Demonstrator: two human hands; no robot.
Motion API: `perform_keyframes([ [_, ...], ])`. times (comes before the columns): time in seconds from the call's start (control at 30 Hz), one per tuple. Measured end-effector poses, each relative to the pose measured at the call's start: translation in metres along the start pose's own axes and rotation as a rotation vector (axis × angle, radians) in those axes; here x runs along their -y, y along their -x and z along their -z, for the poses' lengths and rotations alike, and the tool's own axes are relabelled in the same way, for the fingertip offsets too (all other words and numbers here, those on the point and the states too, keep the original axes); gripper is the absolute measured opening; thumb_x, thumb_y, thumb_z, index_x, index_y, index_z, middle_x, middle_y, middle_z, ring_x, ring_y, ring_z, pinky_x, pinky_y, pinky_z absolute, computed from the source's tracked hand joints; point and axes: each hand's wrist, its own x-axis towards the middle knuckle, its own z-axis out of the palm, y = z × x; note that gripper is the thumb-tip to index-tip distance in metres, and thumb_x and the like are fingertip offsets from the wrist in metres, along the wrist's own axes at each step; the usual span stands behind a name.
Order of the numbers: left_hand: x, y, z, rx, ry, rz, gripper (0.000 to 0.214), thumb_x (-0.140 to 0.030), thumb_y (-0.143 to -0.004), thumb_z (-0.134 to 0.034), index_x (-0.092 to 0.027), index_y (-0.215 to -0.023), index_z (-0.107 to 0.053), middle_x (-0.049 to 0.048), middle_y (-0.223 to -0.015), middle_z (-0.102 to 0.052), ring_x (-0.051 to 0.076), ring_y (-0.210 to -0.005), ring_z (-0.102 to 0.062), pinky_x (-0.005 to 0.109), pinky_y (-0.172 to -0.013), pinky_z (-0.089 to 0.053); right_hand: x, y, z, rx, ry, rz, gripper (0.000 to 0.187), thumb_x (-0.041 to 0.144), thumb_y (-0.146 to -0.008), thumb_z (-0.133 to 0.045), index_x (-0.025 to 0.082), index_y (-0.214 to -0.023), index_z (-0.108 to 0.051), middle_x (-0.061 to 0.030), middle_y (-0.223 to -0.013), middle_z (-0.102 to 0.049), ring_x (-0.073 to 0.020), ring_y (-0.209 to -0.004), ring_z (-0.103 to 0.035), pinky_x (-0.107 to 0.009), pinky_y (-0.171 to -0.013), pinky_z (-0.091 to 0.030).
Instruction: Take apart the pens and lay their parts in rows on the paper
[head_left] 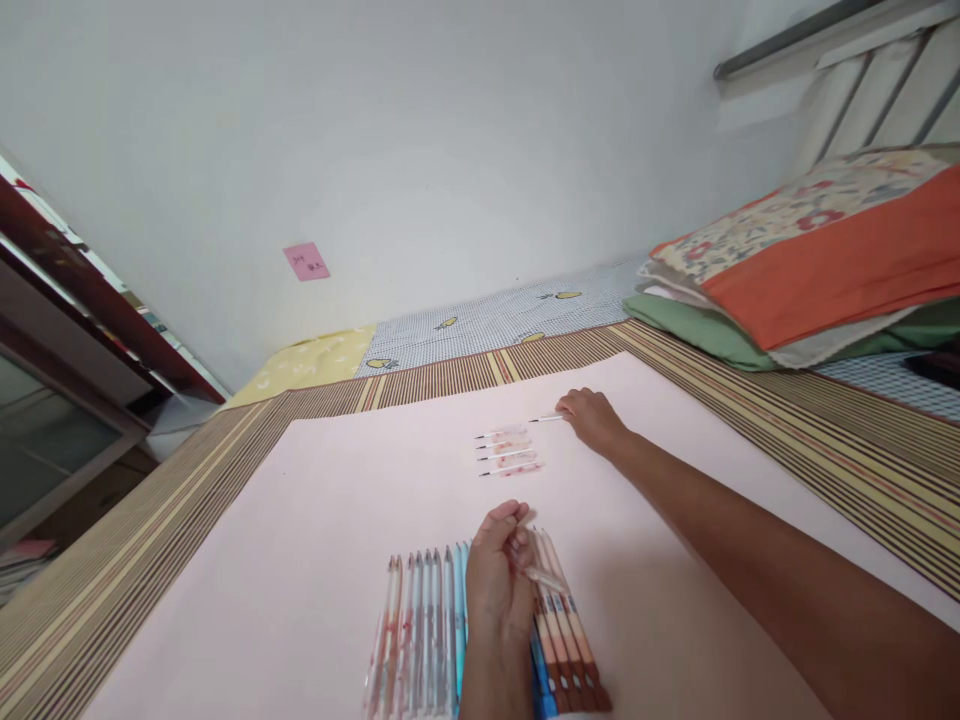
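1. A slender refill [546,418], white with a dark tip, lies toward the far edge of the pink sheet [300,520], nearer its far right corner than its far left one; the tip points to the left edge.
2. The right hand [592,420] pinches this refill at its right end, fingertips pressed together.
3. The left hand [501,565] has its fingers curled in around a clear barrel [547,578], see-through with a faint pinkish tint, which slants across the palm side; how firm that grip is, I cannot tell.
4. Just beside the held refill, four dark-tipped refills [510,455] lie in a stack of rows, tips toward the sheet's left edge, with blurred reddish patterning about their right portions.
5. Nearer the wearer, well apart from the far edge, runs a row of pens: clear pens [435,640] toward the left edge, blue pens [460,600] next, then peach-and-brown pens [574,635] toward the right edge.
6. The left hand and its forearm cover the middle of that row.
7. A striped mat [187,490] carries the sheet; beyond the sheet's far right corner sits an orange floral pillow [832,260].
8. A pink note [307,262] is on the wall [450,150] past the far left corner.
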Motion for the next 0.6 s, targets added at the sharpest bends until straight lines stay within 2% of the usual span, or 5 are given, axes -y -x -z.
perform_keyframes([
  [0.17,0.0022,-0.0002,0.0005,0.005,0.009,0.007,0.013,-0.002,-0.062,-0.068,-0.007,-0.073,-0.071,0.0157,-0.078,-0.071,0.006,-0.048,-0.047,0.014,-0.04,-0.027,-0.0008,0.0005,0.0036,0.028,0.01,0.062,0.023,0.011,-0.097,-0.05,0.018,-0.103,-0.071,-0.0115,-0.109,-0.071,-0.0234,-0.098,-0.057,-0.034,-0.081,-0.033],
  [0.43,0.0075,-0.0031,0.0035,0.033,-0.005,-0.003,0.013,-0.005,-0.061,-0.07,-0.009,-0.074,-0.071,0.0144,-0.077,-0.07,0.006,-0.049,-0.047,0.013,-0.041,-0.027,-0.0024,0.0016,0.0007,0.026,0.016,0.056,0.029,0.01,-0.097,-0.049,0.018,-0.115,-0.07,-0.0121,-0.112,-0.07,-0.0248,-0.101,-0.058,-0.034,-0.082,-0.033],
  [0.6,0.0086,-0.0043,0.0042,0.043,0.005,0.004,0.015,-0.005,-0.06,-0.071,-0.008,-0.074,-0.071,0.0145,-0.077,-0.07,0.006,-0.049,-0.048,0.014,-0.041,-0.026,-0.0036,0.0006,0.0015,0.02,-0.017,0.067,0.026,0.012,-0.097,-0.048,0.018,-0.107,-0.071,-0.0111,-0.11,-0.072,-0.0239,-0.099,-0.058,-0.034,-0.083,-0.034],
])
